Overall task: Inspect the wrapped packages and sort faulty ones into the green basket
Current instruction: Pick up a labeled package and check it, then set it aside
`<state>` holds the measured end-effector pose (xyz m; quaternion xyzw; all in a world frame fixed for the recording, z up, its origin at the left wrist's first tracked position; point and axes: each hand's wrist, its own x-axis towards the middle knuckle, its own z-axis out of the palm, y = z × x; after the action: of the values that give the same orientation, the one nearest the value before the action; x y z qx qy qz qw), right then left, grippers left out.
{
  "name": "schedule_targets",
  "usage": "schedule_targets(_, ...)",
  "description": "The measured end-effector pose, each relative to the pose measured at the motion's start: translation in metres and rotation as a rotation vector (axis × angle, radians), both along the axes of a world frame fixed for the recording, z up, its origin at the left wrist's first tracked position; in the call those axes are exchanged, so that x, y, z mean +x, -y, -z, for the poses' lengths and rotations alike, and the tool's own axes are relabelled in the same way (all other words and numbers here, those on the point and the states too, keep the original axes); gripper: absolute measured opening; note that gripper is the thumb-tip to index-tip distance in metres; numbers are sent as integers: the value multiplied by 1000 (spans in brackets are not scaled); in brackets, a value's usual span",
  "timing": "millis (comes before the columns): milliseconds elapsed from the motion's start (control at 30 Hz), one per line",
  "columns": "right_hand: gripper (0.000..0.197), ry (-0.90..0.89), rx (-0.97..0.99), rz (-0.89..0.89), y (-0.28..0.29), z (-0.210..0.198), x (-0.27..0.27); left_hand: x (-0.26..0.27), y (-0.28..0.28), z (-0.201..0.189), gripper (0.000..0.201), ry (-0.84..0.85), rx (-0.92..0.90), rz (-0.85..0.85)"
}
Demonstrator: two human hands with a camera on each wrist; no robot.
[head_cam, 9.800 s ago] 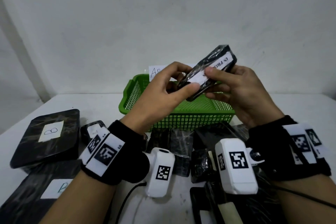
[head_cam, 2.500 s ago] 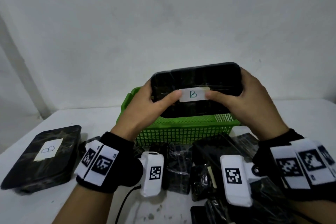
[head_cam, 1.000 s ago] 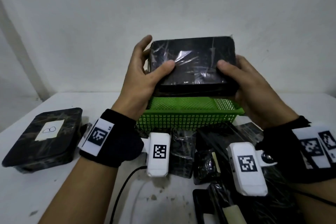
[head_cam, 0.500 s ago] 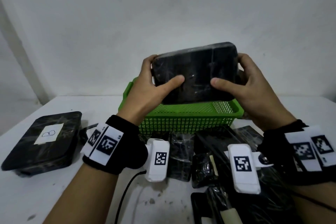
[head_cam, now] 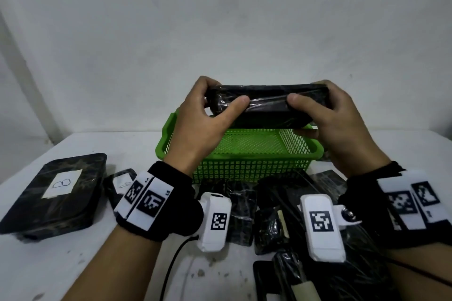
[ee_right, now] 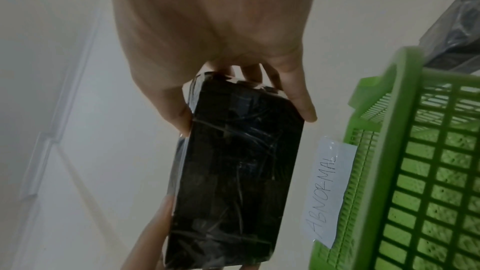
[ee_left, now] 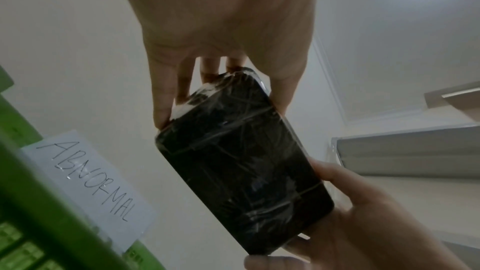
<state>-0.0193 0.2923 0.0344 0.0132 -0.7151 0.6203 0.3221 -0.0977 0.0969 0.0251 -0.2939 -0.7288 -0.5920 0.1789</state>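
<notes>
I held the black wrapped package [head_cam: 266, 105] up in the air over the green basket [head_cam: 244, 154], at about twelve o'clock from my wrists, with its long side level and a narrow edge turned toward my head camera. My left hand [head_cam: 203, 127] gripped its left end, thumb pressed on the near face and the other fingers curled round behind; my right hand [head_cam: 335, 124] gripped the right end the same way, so both sets of fingers were clamped on the package. The package was a flat black box with rounded corners, bound in clear film that lay in shiny creases and taut diagonal strands across its broad face [ee_left: 241, 163]. From the left wrist camera a whitish bunch of film showed at the corner by my left fingertips [ee_left: 166, 114]; I could not tell whether that was a tear or only a fold. The right wrist camera showed the same dark face [ee_right: 233, 171] crossed with wrinkles. A white paper sign [ee_right: 327, 190] reading ABNORMAL was fixed to the basket's far wall. On the white table [head_cam: 73, 264], at nine o'clock from the basket, lay another black wrapped package with a label marked B [head_cam: 56, 190], and more black wrapped packages [head_cam: 271, 205] were piled at six o'clock just in front of the basket.
</notes>
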Motion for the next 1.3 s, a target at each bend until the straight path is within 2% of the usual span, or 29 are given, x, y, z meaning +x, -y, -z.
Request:
schedule_targets(100, 14, -15, -12, -14, -1, 1, 0, 3, -3, -1, 38, -17, 19, -31)
schedule_targets(167, 23, -35, -27, -54, -3, 0, 1, 6, -4, -3, 37, -14, 26, -2)
schedule_targets(233, 37, -77, -56, -109, -7, -3, 2, 8, -2, -8, 42, 125, 90, 91)
schedule_targets(300, 44, -114, -82, -173, -8, -4, 3, 6, 0, -11, 49, 361, 175, 172)
schedule_targets(367, 45, -122, -128, -244, -6, -3, 3, 3, 3, -12, 43, 530, 199, 253)
schedule_targets(433, 39, -97, -171, -238, -2, -2, 1, 2, 4, -10, 52, 614, 191, 319)
schedule_targets(500, 41, 3, -175, -135, 0, -1, -2, 0, 3, -9, 68, 607, 264, 359)
schedule_targets(600, 63, 158, -201, -56, 0, 4, -4, -2, 2, -7, 87, 565, 340, 393)
schedule_targets(667, 72, 185, -191, -50, 1, 8, -4, -1, 2, -6, 81, 544, 274, 397)
schedule_targets(767, 77, 157, -146, -5, 2, 7, -4, -1, 3, -3, 71, 516, 187, 412)
schedule_targets(967, 68, 38, -122, 80, 8, 7, -7, -3, 8, -4, 78, 392, 142, 429)
schedule_targets(1033, 67, 20, -137, 72, 8, 9, -8, -1, 5, -3, 72, 352, 125, 384)
schedule_targets(1067, 67, 20, -139, 71, 6, 9, -8, 1, 3, -4, 63, 348, 124, 378)
schedule_targets(1133, 67, 22, -107, 63, 1, 5, -4, 7, 2, -10, 37, 405, 162, 429)
schedule_targets(1233, 69, 8, -38, -1, -9, -2, 3, 6, 9, -12, 61, 590, 288, 582)
schedule_targets(1300, 71, 29, 1, -15, -12, -4, 5, 8, 11, -11, 70, 651, 271, 636)
